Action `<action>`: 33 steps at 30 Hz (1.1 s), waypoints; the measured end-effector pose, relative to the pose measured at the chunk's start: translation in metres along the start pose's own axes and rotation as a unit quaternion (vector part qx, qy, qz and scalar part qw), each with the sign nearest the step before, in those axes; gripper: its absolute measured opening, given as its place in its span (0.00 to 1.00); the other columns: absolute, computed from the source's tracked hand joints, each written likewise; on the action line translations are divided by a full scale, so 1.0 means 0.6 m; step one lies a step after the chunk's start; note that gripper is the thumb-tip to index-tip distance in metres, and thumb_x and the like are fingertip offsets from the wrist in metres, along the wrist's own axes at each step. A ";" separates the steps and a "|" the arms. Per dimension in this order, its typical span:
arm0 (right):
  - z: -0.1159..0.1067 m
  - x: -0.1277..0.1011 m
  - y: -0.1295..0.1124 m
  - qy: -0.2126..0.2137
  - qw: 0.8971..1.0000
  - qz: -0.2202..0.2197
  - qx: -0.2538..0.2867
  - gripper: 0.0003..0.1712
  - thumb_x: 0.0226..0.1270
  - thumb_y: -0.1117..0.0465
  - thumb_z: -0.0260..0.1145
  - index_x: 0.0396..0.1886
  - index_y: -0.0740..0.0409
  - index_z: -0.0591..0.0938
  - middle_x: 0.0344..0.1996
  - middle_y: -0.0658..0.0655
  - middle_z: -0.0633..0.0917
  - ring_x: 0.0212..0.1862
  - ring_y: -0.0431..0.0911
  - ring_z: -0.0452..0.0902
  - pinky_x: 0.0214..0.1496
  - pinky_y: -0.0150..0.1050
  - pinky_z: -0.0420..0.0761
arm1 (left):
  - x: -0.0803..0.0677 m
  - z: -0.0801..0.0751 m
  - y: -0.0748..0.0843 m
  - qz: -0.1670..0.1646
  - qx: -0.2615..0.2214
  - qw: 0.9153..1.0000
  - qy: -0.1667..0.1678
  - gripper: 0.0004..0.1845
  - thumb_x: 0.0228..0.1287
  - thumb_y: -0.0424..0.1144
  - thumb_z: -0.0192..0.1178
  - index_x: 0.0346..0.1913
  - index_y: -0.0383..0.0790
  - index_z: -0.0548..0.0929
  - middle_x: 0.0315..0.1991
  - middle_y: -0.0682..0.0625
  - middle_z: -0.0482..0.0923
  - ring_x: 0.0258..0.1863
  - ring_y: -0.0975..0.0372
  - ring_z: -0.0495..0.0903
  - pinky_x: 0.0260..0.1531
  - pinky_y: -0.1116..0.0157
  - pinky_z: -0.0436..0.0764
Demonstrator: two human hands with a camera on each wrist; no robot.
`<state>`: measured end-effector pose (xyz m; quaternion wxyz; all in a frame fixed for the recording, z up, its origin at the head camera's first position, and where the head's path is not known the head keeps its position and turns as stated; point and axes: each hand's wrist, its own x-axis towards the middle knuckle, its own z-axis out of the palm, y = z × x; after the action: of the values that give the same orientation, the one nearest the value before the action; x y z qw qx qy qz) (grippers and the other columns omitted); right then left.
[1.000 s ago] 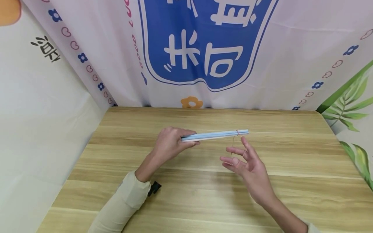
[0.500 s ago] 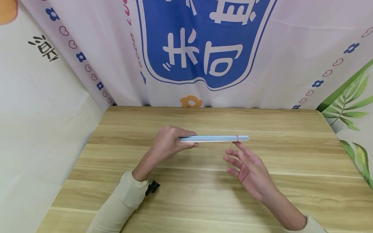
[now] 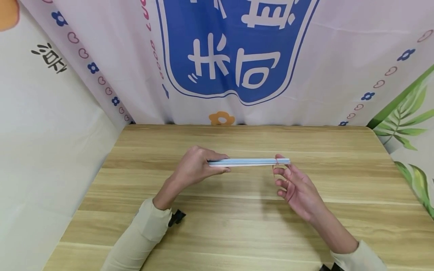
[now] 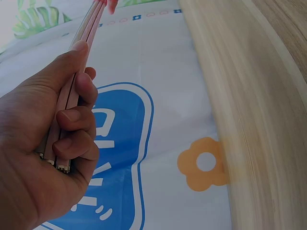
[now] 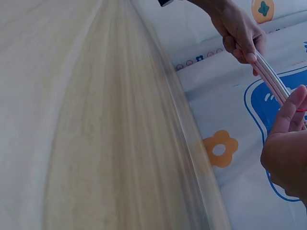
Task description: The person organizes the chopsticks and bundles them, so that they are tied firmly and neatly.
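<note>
My left hand [image 3: 194, 165] grips one end of a bundle of slim, straight sticks [image 3: 249, 162], pale blue and white in the head view, held level above the table. In the left wrist view its fingers curl round the bundle [image 4: 72, 96], whose blunt ends show below the palm. A thin reddish rubber band [image 3: 276, 161] circles the bundle close to its right end, and a strand hangs below. There my right hand [image 3: 301, 190] holds the band with bent fingers, one fingertip behind the sticks. In the right wrist view the red band [image 5: 301, 110] shows at the fingers.
The wood-grain table [image 3: 230, 226] spreads beneath both hands. At its back edge hangs a white cloth [image 3: 325, 75] with a blue printed badge. Black pieces [image 3: 177, 217] show at the sleeve cuffs.
My right hand has gone from spread fingers with the band stretched between them to fingers closed in around the bundle's right end. The bundle has dipped to nearly level; the left grip stays.
</note>
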<state>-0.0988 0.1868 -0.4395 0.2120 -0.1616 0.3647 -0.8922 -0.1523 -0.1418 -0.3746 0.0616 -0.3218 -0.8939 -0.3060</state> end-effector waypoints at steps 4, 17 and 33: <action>-0.001 0.000 -0.005 0.007 1.000 0.000 -0.017 0.26 0.92 0.63 0.40 0.79 0.47 0.72 0.53 0.46 0.86 0.42 0.35 0.88 0.38 0.27 0.85 | -0.001 -0.005 -0.001 0.002 -0.009 1.000 -0.004 0.18 0.59 0.44 0.82 0.51 0.42 0.95 0.40 0.48 0.95 0.26 0.69 0.84 0.24 0.73 0.77; -0.007 0.000 -0.019 0.011 0.998 0.005 -0.064 0.24 0.90 0.65 0.44 0.73 0.50 0.78 0.49 0.45 0.87 0.41 0.35 0.87 0.37 0.27 0.83 | -0.002 -0.004 0.002 0.012 -0.029 0.999 -0.025 0.19 0.59 0.42 0.82 0.52 0.40 0.94 0.43 0.47 0.94 0.28 0.70 0.85 0.24 0.73 0.77; 0.010 0.005 -0.017 0.117 0.962 -0.002 -0.247 0.17 0.79 0.72 0.63 0.57 0.48 0.86 0.35 0.47 0.86 0.32 0.38 0.84 0.34 0.31 0.84 | 0.000 0.007 0.006 0.001 -0.053 0.997 -0.056 0.18 0.62 0.43 0.80 0.53 0.42 0.94 0.47 0.48 0.94 0.31 0.71 0.86 0.26 0.74 0.79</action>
<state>-0.1016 0.1885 -0.4276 0.1192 -0.1042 0.5956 -0.7875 -0.1495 -0.1372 -0.3765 -0.0054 -0.3425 -0.8781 -0.3340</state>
